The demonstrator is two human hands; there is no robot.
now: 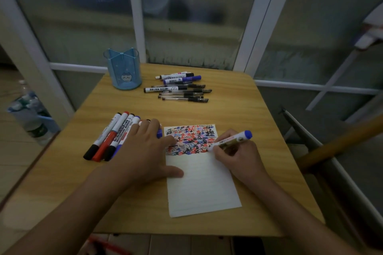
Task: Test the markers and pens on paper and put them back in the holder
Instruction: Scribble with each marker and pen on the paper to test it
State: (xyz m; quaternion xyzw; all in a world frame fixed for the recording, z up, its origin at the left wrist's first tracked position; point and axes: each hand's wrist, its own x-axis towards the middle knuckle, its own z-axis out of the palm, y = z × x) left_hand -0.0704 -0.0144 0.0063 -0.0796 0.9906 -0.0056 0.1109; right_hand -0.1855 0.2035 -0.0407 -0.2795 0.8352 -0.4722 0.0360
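Head view, dim and soft: the right hand (236,155) grips a blue whiteboard marker (230,141), its tip on the sheet of paper (203,184) at the edge of the red, blue and black scribbles. The left hand (143,151) lies flat, fingers straight, pressing the paper's left edge and hiding part of a row of markers (109,136). More pens (182,89) lie near the blue holder (124,70) on the desk (248,109); their labels are unreadable.
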